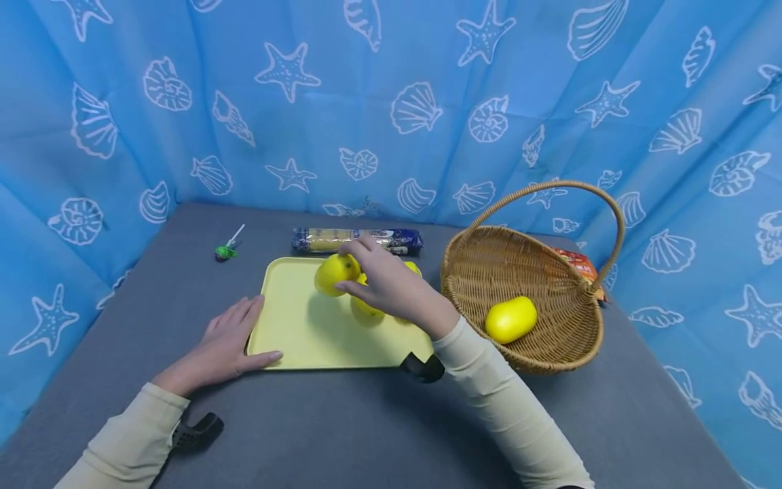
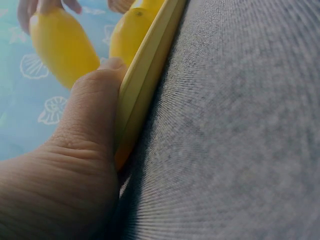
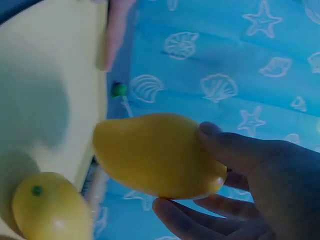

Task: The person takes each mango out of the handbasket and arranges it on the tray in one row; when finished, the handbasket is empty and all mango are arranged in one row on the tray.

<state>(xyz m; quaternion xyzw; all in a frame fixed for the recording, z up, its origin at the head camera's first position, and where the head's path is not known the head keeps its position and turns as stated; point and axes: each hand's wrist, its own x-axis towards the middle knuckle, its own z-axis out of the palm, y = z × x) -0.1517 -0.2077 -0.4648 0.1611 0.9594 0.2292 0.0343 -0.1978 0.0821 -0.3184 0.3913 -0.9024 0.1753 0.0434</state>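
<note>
We're over the tray [image 1: 293,343], and the right hand [image 1: 394,282] has a yellow mango [image 1: 333,275] pinched at one end between thumb and fingers, clear of the surface! The mango sits out to the left of those fingers, its long axis running away from them, far end free; that's our line to watch. The basket [image 1: 482,265] stands the opposite way, to the right, and the right arm is plainly the nearer one to it. Over on the tray's left, we see the left hand [image 1: 229,339] at the rim, fingers straight, thumb spread apart along the near edge.

Now our count: one mango held; at least two on the tray, one below the right hand [image 1: 368,312] and one peeping out behind it [image 1: 413,267], though we can't tell whether the hand hides more; one in the basket [image 1: 512,319]. Around them on the desk [image 1: 305,421] we've one tray, one basket, one lollipop [image 1: 225,253], one long packet [image 1: 318,240] and one red packet [image 1: 577,261].
</note>
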